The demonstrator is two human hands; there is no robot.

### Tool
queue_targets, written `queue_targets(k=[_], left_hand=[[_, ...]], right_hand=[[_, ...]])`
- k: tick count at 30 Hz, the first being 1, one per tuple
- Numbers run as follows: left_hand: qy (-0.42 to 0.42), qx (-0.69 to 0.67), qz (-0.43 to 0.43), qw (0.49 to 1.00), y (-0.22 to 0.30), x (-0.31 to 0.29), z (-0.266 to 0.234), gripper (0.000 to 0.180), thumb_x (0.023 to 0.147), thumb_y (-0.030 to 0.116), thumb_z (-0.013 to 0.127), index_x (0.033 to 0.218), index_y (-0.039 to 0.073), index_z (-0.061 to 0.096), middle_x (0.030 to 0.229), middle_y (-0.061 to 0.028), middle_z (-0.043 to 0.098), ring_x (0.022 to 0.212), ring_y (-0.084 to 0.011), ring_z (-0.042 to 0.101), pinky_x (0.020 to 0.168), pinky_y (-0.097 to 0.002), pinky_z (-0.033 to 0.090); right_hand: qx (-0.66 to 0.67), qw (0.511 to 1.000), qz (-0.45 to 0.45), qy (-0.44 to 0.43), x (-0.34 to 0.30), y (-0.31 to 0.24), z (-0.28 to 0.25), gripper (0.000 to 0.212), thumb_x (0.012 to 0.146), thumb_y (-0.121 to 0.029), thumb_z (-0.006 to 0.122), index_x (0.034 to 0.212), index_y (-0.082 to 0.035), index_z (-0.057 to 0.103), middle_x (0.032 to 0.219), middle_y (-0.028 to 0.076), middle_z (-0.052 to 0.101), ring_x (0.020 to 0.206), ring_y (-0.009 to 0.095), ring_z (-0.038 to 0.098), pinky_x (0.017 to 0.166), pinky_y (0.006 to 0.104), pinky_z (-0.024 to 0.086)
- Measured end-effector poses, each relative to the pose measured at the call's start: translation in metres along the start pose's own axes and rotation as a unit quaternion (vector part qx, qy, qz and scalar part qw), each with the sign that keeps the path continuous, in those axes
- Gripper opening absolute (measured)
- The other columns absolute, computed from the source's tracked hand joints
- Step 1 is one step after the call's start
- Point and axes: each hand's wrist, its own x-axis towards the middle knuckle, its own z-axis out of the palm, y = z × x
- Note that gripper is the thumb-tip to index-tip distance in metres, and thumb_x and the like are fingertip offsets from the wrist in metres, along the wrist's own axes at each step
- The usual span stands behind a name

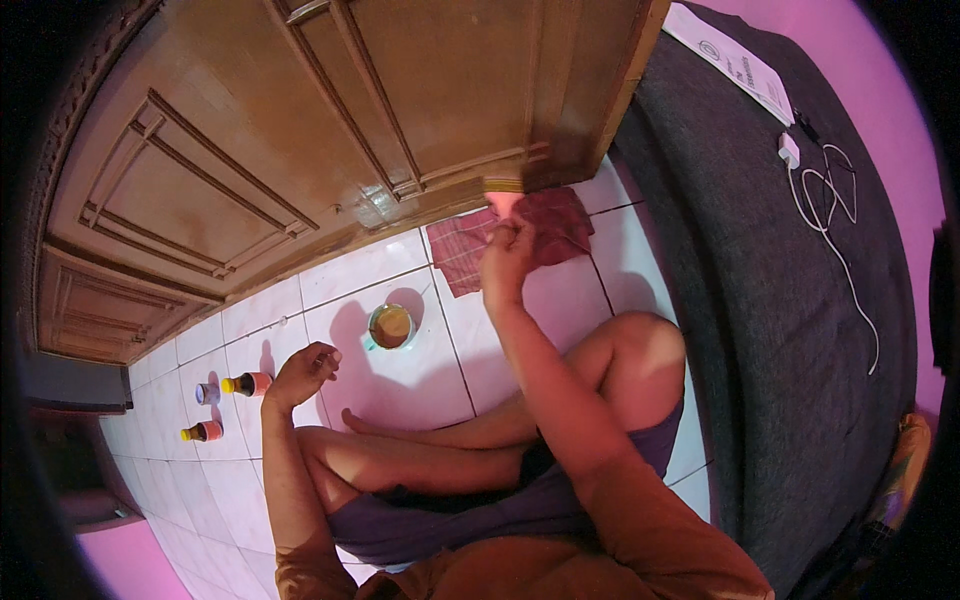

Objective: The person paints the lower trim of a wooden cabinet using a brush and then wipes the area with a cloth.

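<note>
Left hand [303, 373] hovers over the floor tiles [400, 385], fingers loosely curled, holding nothing; two small bottles [228, 407] just beside it. Open can [391, 325] sits on the tiles between both hands. Right hand [507, 250] further out, fingers pinched together on a brush [503, 205] against the wooden door [330, 130] bottom edge, red cloth [520, 238] underneath.

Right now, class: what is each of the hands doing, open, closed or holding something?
Left hand: loosely curled, empty, raised above the tiled floor.
Right hand: closed, fingers pinched near the wooden door edge; whether it holds something cannot be told.
</note>
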Motion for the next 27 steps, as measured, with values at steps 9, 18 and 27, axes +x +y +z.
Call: queue_targets(k=[9,18,27], left_hand=[[0.000,-0.007,-0.002,1.000,0.004,0.001,0.000,0.039,0.093,0.034,0.059,0.108,-0.002,0.058,0.088,-0.0091,0.065,0.078,-0.0169,0.066,0.072,-0.0296,0.051],[-0.016,0.009,0.023,1.000,0.003,0.006,0.000,0.042,0.094,0.040,0.056,0.110,0.001,0.057,0.092,-0.0089,0.066,0.081,-0.0166,0.066,0.068,-0.0290,0.050],[0.001,-0.011,0.000,1.000,0.005,0.001,0.000,0.032,0.093,0.026,0.058,0.110,-0.002,0.058,0.090,-0.0104,0.065,0.079,-0.0178,0.066,0.072,-0.0291,0.051]], right_hand=[[-0.057,0.995,-0.061,-0.064,-0.024,0.017,0.018,0.017,0.091,-0.005,0.043,0.107,-0.002,0.048,0.086,0.008,0.052,0.077,0.017,0.051,0.070,0.0305,0.043],[-0.078,0.977,-0.132,0.146,0.027,0.024,-0.003,0.016,0.096,-0.012,0.041,0.108,-0.003,0.048,0.079,0.002,0.051,0.065,0.012,0.049,0.060,0.0276,0.045],[-0.048,0.993,-0.100,0.034,-0.007,0.022,0.006,0.020,0.095,-0.012,0.042,0.113,-0.003,0.047,0.080,0.002,0.049,0.064,0.009,0.047,0.056,0.0248,0.043]])
